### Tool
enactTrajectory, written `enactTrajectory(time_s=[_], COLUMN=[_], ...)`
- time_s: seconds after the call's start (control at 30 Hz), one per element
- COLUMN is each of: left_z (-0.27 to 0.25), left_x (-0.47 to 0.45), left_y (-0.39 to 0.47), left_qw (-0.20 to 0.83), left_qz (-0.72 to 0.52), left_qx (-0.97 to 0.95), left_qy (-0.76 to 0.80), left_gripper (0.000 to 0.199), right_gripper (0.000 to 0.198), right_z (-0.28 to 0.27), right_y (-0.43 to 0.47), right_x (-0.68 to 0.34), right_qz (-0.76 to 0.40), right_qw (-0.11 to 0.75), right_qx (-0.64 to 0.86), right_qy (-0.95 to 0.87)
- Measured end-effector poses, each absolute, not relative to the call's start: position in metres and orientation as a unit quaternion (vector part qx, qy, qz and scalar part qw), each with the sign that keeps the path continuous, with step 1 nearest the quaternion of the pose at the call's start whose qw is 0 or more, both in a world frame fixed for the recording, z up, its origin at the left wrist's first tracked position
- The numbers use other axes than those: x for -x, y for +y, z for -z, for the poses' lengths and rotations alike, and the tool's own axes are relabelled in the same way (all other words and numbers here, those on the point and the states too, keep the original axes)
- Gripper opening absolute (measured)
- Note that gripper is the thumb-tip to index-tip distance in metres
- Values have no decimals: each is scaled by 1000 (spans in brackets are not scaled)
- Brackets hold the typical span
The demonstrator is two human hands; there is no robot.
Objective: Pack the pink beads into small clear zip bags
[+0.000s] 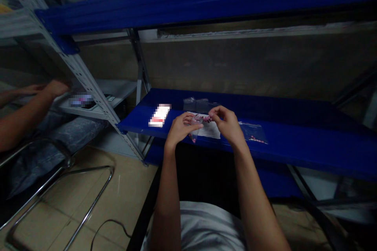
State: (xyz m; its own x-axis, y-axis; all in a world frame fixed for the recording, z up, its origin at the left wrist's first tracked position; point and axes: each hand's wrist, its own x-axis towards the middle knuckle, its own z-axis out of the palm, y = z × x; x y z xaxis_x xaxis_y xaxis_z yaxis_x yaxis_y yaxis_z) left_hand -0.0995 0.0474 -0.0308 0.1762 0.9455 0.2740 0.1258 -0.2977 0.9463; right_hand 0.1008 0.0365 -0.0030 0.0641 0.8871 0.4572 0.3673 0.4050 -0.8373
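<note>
A: How are the hands standing in the head view?

B: They are working just beside each other over the blue shelf (309, 137), with a small gap between them. The left hand (178, 130) is clamping a small see-through bag (193, 136) between thumb and fingers; one corner is hanging down, and pink beads are showing in it.

A: And the right hand (229, 123)?

B: Its thumb and forefinger are pinching one end of a cluster of pink beads (206, 119). The cluster is bridging the gap toward the left hand. Whether its other end is lying inside the bag, I cannot tell.

A: What is lying around them?

B: A white sheet (210, 131) is lying beneath, on the shelf. Behind it, thin see-through pouches (196, 105) are resting. Just right of the right hand, a flat bag (257, 130) is lying, more pink beads lining its near edge. Left of the left hand, a bright pixelated rectangle (160, 115) is lying.

A: Is someone else working nearby?

B: Yes, a co-worker's hand (57, 87) is reaching in at the far left, near a grey shelf (122, 90); I cannot tell what it is holding. Below, a metal chair frame (88, 168) is standing on the tiled floor (126, 182).
</note>
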Motion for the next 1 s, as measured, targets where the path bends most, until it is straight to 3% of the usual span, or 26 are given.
enactTrajectory(time_s=[0.4,0.57,0.73,1.0], left_z=[30,30,31,31], left_x=[99,101,99,95], left_y=[47,45,46,48], left_qw=[423,412,440,439], left_qz=[-471,-469,-461,-488], left_qx=[-659,-660,-667,-657], left_qy=[407,417,386,372], left_gripper=[51,51,49,46], right_gripper=[21,16,16,28], right_z=[22,19,22,19], right_y=[32,31,30,24], right_x=[-89,-90,-82,-89], right_qz=[-361,-321,-234,-266], right_qw=[559,574,515,497], right_qx=[478,479,483,468], right_qy=[-574,-581,-668,-680])
